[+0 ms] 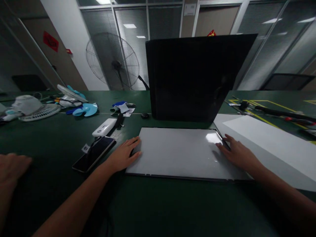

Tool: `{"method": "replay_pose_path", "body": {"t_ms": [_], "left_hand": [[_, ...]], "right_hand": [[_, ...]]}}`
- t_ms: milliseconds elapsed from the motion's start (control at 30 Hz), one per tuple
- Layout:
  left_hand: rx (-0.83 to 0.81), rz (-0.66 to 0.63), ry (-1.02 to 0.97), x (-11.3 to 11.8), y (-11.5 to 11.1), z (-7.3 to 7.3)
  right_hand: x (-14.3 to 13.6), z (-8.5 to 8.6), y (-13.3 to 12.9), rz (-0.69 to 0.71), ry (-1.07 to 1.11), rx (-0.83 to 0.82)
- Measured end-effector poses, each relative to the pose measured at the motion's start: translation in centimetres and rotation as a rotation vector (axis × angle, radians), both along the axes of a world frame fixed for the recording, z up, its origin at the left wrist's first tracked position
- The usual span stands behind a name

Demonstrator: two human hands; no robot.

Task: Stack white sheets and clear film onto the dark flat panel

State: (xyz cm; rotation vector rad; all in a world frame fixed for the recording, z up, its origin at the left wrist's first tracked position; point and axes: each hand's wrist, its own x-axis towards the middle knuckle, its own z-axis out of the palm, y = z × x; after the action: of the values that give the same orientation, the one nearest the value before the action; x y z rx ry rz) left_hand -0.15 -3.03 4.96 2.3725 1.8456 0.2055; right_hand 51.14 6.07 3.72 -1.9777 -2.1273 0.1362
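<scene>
A flat white rectangular panel (176, 153) with a thin dark frame lies on the green table in front of me. At its left edge rests my left hand (124, 153), fingers stretched out and thumb apart, the tips touching the border. My right hand (235, 151) is at the opposite edge, open, with thumb and fingers spread and the fingertips on the frame and white surface. Neither hand is visibly closed around the panel. Just behind it stands a large black panel (195, 77), upright and leaning slightly. The undersides of my fingers are hidden.
Another person's hand (14, 166) is at the far left. Left of the panel lie a phone (95, 154) and a white device (104, 127). Fan parts (39, 110) and a blue fan blade (86, 110) sit further back. White sheets (274, 141) lie at right.
</scene>
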Motion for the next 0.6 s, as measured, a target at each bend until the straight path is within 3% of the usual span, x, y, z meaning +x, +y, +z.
{"method": "replay_pose_path", "body": {"t_ms": [200,367,467,600], "left_hand": [[0.003,0.022,-0.079,-0.1,0.1,-0.1],[0.004,0.063,-0.116,-0.8,0.5,-0.7],[0.006,0.065,-0.105,-0.9,0.6,-0.9],[-0.003,0.047,-0.079,-0.9,0.7,-1.0]], "right_hand": [[0.2,0.7,0.6,-0.071,0.138,-0.023],[2.1,0.7,1.5,0.028,0.239,-0.052],[3.7,-0.1,2.4,0.011,0.099,0.013],[5.5,-2.5,3.4,-0.102,-0.129,0.079]]}}
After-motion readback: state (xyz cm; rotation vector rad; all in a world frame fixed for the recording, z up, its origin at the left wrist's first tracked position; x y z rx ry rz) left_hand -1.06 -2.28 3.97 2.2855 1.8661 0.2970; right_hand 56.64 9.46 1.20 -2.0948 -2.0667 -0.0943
